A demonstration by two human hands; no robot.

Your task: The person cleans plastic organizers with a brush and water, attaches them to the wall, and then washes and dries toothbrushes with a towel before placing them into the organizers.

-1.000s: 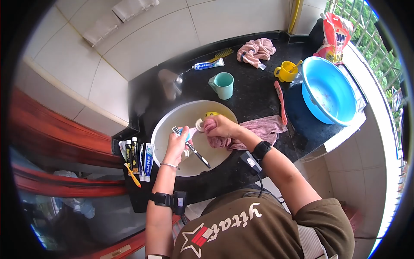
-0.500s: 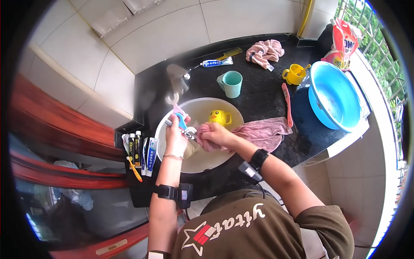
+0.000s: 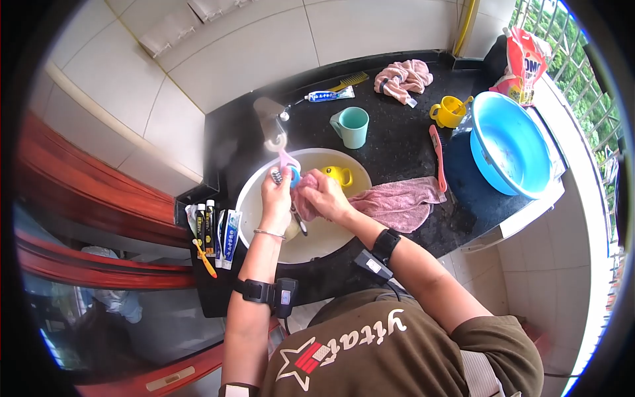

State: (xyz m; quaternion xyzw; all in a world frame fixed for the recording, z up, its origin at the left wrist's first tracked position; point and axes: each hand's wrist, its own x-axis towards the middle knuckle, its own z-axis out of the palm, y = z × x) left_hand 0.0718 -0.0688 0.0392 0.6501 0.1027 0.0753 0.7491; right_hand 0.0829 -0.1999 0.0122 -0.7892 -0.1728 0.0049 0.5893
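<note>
Over the white basin point(image 3: 250, 228), my left hand point(image 3: 272, 202) is closed around a bundle of toothbrushes. A pink U-shaped toothbrush point(image 3: 286, 157) with a white head points toward the tap point(image 3: 268, 116). A blue handle point(image 3: 295, 173) and a dark-bristled toothbrush head point(image 3: 276, 176) also stick out of the grip. My right hand point(image 3: 329, 198) is closed on a crumpled pink cloth point(image 3: 306, 192), pressed against the bundle. Just behind it, a yellow duck-faced cup point(image 3: 342, 176) sits in the basin. Fingers and cloth hide parts of the brushes.
A pink towel point(image 3: 397, 202) drapes over the basin's right rim. A green cup point(image 3: 354, 129), yellow cup point(image 3: 448, 112), pink comb point(image 3: 438, 159) and blue tub point(image 3: 486, 152) stand or lie rightward. Toothpaste tubes point(image 3: 228, 238) and an orange toothbrush point(image 3: 206, 259) lie left.
My left hand has shifted slightly right, turning the brushes more upright. My right hand with the cloth has moved up, closer to the blue handle.
</note>
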